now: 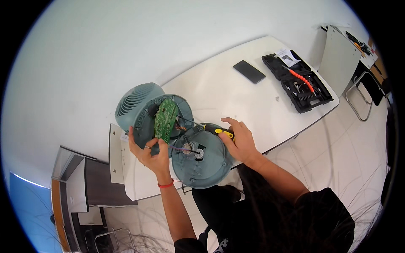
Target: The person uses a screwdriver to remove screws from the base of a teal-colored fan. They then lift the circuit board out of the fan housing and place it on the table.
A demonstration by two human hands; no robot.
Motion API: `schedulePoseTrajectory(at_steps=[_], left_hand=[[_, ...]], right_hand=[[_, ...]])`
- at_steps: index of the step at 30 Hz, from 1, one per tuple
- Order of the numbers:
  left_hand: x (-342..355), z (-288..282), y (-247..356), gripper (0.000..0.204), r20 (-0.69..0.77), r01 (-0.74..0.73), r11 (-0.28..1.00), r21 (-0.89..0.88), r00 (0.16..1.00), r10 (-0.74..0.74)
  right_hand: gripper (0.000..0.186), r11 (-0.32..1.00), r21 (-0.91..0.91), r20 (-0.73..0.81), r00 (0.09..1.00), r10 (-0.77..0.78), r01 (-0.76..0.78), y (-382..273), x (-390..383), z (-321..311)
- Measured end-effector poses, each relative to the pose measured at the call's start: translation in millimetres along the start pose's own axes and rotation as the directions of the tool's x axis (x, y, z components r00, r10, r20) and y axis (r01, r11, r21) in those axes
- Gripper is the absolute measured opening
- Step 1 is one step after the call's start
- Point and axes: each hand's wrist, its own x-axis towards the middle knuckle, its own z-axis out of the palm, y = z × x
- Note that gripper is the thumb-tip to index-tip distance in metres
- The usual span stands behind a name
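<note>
A green circuit board (pixel 166 119) stands tilted in the opened round base of a grey-green fan (pixel 138 101). My left hand (pixel 151 154) pinches the board's lower edge, its other fingers spread against the housing. In my right hand (pixel 242 141) is a yellow-and-black screwdriver (pixel 219 131), held by the handle, its shaft pointing left to the board's right edge. Whether the tip touches a screw is too small to tell. Below the shaft lies the round base cover (pixel 202 162), inside up, with wires running from it to the housing.
On the white table (pixel 206 90) lie a black phone (pixel 249 72) and an open black tool case (pixel 310 96) with an orange flexible shaft (pixel 301 80) across it. The base cover reaches the table's near edge. A metal-legged chair (pixel 362 95) stands at the right.
</note>
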Motion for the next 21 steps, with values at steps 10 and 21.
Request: schedulePoseTrajectory(at_steps=[10, 21], left_hand=[[-3, -1, -2, 0.007, -0.007, 0.063, 0.996, -0.065, 0.998, -0.063], [-6, -2, -5, 0.009, -0.021, 0.06, 0.993, -0.1, 0.998, -0.063]], right_hand=[[0.034, 0.954, -0.114, -0.001, 0.961, -0.278, 0.276, 2, -7, 5], [0.041, 0.939, -0.103, 0.067, 0.944, -0.323, 0.328, -17, -16, 14]])
